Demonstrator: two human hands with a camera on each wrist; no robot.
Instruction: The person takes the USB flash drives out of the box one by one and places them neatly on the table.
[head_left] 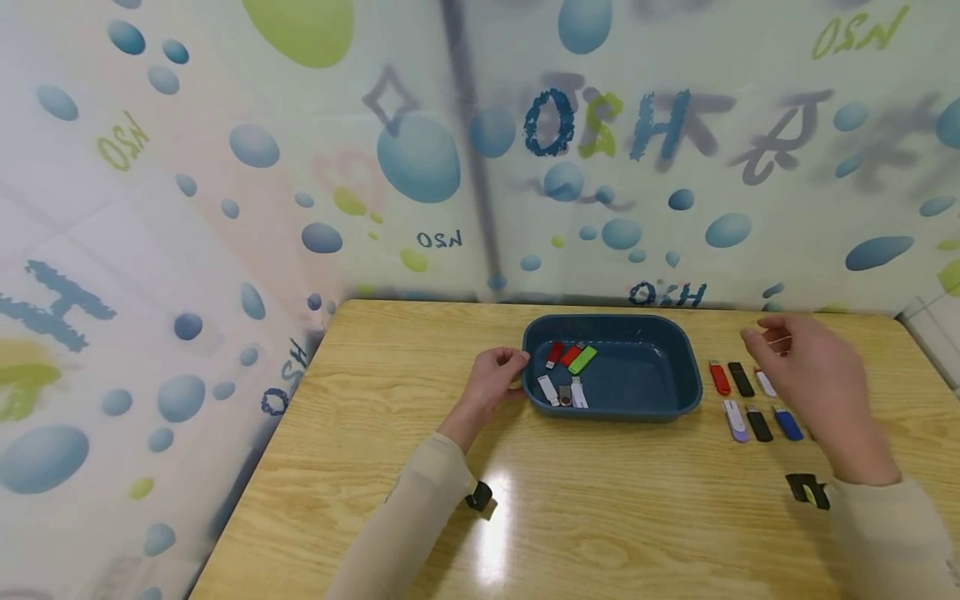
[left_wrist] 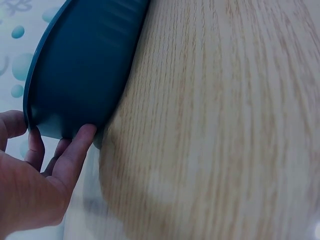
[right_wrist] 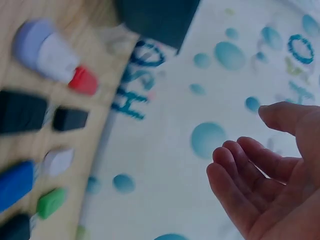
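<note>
A dark blue plastic bin (head_left: 615,414) stands on the table. My left hand (head_left: 489,379) holds its left end, thumb at the rim and fingers against the outer wall (left_wrist: 80,75). Inside, toward the left, lie several USB sticks, among them a green one (head_left: 582,360), a dark red one (head_left: 555,355) and a white one (head_left: 548,389). My right hand (head_left: 825,392) is raised over more sticks right of the bin, its fingers loosely bent and nothing in them. That hand hides part of the rows.
The sticks right of the bin lie in two rows, with red (head_left: 720,377), black (head_left: 741,379), white-and-purple (head_left: 736,421) and blue (head_left: 788,423) ones showing. In the right wrist view a green one (right_wrist: 51,203) shows too. A patterned sheet (head_left: 420,250) hangs behind the wooden table (head_left: 615,517).
</note>
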